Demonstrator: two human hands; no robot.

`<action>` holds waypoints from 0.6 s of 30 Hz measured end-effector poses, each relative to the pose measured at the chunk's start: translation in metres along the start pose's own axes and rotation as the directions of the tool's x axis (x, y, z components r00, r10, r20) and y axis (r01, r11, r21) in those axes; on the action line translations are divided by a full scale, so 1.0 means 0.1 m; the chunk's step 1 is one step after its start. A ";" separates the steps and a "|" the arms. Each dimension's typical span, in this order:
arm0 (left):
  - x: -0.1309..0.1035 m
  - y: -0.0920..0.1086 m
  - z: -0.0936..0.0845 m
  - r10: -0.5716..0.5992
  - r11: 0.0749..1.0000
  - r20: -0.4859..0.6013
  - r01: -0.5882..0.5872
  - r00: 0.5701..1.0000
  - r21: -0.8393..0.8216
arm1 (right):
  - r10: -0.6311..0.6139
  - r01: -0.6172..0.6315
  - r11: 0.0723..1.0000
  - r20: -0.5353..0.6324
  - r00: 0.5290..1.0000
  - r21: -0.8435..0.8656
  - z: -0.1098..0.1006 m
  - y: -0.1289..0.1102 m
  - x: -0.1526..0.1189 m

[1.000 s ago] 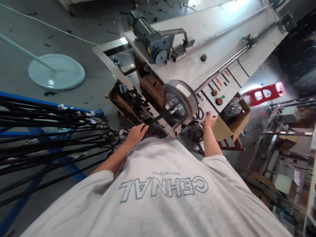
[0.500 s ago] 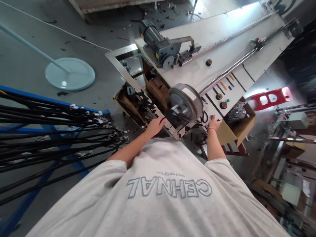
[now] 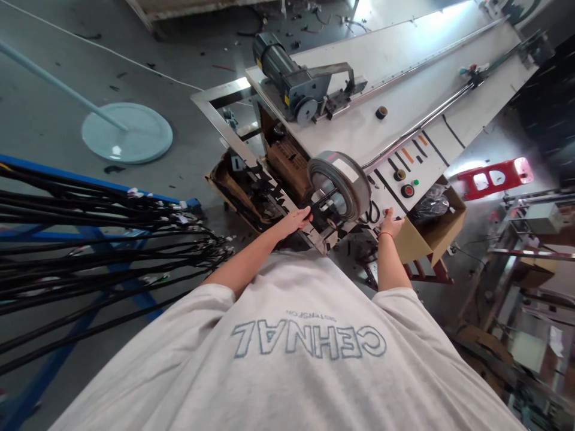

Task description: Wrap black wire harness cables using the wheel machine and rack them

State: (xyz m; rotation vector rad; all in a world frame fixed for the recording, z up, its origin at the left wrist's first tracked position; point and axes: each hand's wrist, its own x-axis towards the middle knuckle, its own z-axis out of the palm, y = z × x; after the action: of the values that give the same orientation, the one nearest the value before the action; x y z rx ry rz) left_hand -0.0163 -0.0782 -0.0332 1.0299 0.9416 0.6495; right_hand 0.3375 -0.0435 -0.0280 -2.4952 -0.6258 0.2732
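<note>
One reel lies between and beyond both hands.

Grey reel, red stool, 2 orange strips, green button, pale-grey shirt with blue-grey lettering

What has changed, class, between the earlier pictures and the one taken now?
The left hand has moved right and slightly away from the body, closer to the round drum. Whether it still grips the earlier black strand is unclear. The right hand has stayed at the bench edge, beside the open cardboard box; the drum and motor keep their places.
</note>
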 end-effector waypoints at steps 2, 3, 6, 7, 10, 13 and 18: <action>0.01 -0.01 -0.02 -0.008 0.999 -0.017 0.007 1.000 -0.044 | 0.002 -0.002 1.000 0.002 1.000 0.012 0.00 0.00 0.00; 0.02 0.00 -0.02 0.000 0.998 -0.026 -0.001 1.000 -0.056 | -0.002 0.002 1.000 0.005 1.000 0.019 0.00 0.00 0.00; 0.01 0.01 0.00 0.032 0.997 -0.025 -0.033 0.999 -0.070 | -0.020 0.020 1.000 0.011 1.000 0.024 -0.01 -0.01 -0.01; 0.00 0.01 0.00 0.038 0.997 -0.009 -0.039 0.999 -0.064 | -0.022 0.022 1.000 0.013 1.000 0.022 -0.01 -0.01 -0.01; -0.11 -0.01 -0.02 0.055 0.998 0.039 -0.056 0.998 0.022 | -0.013 0.012 1.000 0.024 1.000 0.026 -0.02 -0.01 -0.01; -0.35 -0.09 -0.15 0.046 0.983 0.049 -0.054 0.998 0.174 | -0.008 0.007 0.999 0.026 1.000 0.042 -0.02 0.00 0.00; -0.72 -0.17 -0.40 0.001 0.941 0.008 -0.004 1.000 0.337 | -0.017 0.016 0.999 0.022 1.000 0.049 0.00 0.02 0.01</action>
State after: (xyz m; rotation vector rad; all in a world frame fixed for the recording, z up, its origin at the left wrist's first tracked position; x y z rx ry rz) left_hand -0.0845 -0.1276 -0.0325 1.3366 1.0682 0.4937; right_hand 0.3393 -0.0439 -0.0290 -2.4418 -0.6412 0.3072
